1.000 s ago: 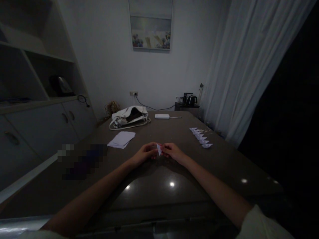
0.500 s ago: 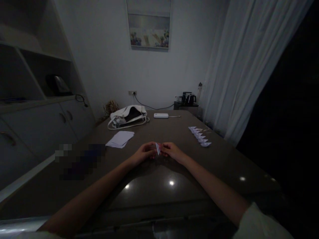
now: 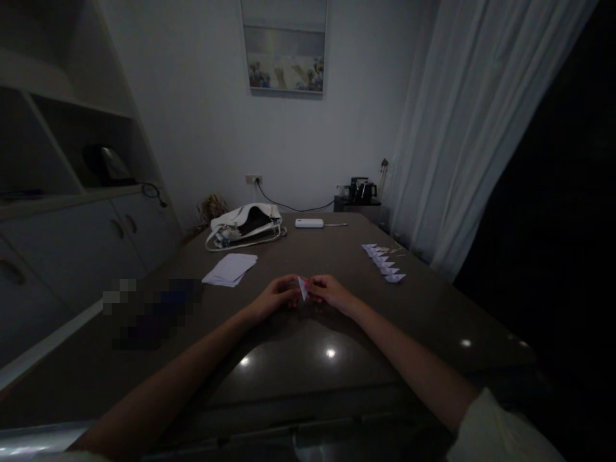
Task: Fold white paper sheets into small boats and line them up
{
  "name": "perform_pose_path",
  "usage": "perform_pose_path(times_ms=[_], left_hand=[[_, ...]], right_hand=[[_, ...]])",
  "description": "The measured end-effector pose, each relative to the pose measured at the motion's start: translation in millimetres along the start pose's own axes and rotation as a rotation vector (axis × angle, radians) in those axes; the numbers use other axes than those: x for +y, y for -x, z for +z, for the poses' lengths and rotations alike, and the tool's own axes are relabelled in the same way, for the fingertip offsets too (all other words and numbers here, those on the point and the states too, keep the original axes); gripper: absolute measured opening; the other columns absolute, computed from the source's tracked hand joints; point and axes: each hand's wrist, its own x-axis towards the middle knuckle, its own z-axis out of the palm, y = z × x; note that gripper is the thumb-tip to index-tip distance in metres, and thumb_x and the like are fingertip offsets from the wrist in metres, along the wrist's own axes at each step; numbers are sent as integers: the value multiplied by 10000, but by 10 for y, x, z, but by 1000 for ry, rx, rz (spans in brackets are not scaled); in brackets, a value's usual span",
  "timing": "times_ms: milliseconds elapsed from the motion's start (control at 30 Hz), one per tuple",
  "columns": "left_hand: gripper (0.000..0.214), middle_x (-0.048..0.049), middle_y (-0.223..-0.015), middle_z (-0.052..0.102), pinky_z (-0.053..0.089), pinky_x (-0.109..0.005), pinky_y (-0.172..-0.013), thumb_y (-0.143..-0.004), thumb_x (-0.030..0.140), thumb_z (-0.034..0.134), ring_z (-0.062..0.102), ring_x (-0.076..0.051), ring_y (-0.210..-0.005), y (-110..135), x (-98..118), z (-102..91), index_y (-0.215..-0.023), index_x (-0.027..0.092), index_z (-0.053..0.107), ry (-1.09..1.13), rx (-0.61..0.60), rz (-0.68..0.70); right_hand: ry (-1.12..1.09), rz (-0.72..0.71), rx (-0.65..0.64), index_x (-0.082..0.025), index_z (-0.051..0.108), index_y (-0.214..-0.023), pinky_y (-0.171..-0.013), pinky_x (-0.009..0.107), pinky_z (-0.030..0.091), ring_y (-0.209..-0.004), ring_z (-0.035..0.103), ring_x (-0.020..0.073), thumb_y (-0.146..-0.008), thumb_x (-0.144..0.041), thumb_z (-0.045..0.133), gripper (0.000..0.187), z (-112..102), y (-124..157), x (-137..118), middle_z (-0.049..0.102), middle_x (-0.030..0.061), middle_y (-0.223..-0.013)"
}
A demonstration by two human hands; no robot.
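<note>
Between my two hands, just above the dark table [image 3: 308,253], is a small folded white paper [image 3: 302,289] with a pointed triangular shape. My left hand [image 3: 278,295] grips it from the left, fingers curled round its edge. From the right, my right hand [image 3: 328,292] pinches the other side between thumb and fingers. Part of the paper is hidden by the fingertips. To the right stands a row of several folded paper boats [image 3: 386,264]. A stack of white paper sheets [image 3: 231,269] lies to the left of my hands.
Farther back on the table are a white handbag [image 3: 245,226] and a white power bank [image 3: 309,223] with a short cable. Small scraps [image 3: 393,250] lie beside the boats. A blurred-out patch [image 3: 154,311] covers the table's left side. A white curtain [image 3: 443,141] hangs at right.
The whole view has shifted very slightly. Both hands keep their hold on the folded paper, with hardly any movement.
</note>
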Motion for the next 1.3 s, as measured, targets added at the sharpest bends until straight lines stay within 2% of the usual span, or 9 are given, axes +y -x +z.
perform_pose_path(times_ms=[367, 600, 933, 1133, 1300], left_hand=[[306, 0, -722, 616, 405, -189, -547, -739, 249, 633, 506, -80, -558, 15, 47, 27, -1009, 117, 576, -34, -22, 13], [238, 17, -687, 605, 388, -181, -522, -720, 236, 608, 494, -75, -534, 10, 66, 43, -925, 121, 572, -53, -14, 11], [195, 15, -702, 595, 396, -196, -546, -766, 291, 563, 493, -84, -555, 22, 97, 60, -877, 130, 560, -100, -13, 11], [273, 21, -684, 566, 376, -193, -526, -813, 391, 545, 472, -79, -537, 16, 86, 75, -873, 125, 556, -114, 0, -9], [335, 10, -712, 576, 379, -193, -528, -790, 445, 590, 485, -83, -556, -8, 32, 44, -871, 121, 559, -107, -21, -13]], right_hand=[[41, 4, -27, -133, 583, -696, -485, 211, 335, -494, 443, 87, -657, -648, 641, 520, -13, 6, 3, 592, 8, -622], [72, 11, -43, -136, 576, -679, -477, 211, 324, -495, 442, 93, -651, -674, 626, 541, -21, -6, 23, 552, -9, -578], [76, -7, -59, -123, 590, -698, -497, 216, 341, -504, 442, 89, -622, -681, 643, 566, -18, -2, -3, 527, -17, -574], [82, -2, -75, -121, 603, -730, -479, 211, 324, -492, 432, 85, -642, -677, 631, 563, -27, -20, 48, 514, -25, -571], [88, -5, -86, -114, 616, -741, -493, 217, 333, -511, 440, 90, -642, -670, 636, 565, -32, -27, 67, 523, -17, -588]])
